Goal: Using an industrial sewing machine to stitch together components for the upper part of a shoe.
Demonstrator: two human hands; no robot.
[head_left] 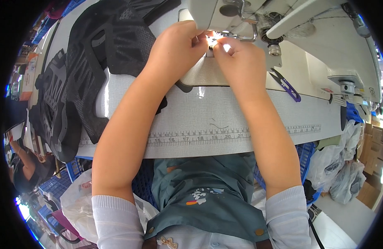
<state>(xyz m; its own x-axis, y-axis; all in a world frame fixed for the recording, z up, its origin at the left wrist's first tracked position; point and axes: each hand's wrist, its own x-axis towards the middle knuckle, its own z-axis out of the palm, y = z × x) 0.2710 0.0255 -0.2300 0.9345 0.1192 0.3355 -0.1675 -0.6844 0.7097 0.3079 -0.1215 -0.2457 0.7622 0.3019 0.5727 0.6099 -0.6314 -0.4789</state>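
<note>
- Both hands up at the needle area of the sewing machine (307, 37), side by side, fingertips almost meeting.
- Left hand (174, 47): I see its fingers pinched together at the bright spot under the machine head; what they grip is too small and glared out to tell.
- Right hand (237, 62): fingers (219, 46) pinched too, tips just beside the left ones, at the needle.
- Metal plate (204, 74) of the machine bed lies directly under both wrists.
- Black fabric pieces (96, 70) lie stacked on the worktop (208, 112) to my left, well apart from the fingers.
- Purple-handled snips (287, 86) rest on the machine bed, near the right hand.
- Printed ruler strip (199, 137) runs along the worktop's near edge, between my forearms.
- Loose thread scrap (218, 125) just above the ruler.
- White plastic bags (345, 166) on the floor at right.
</note>
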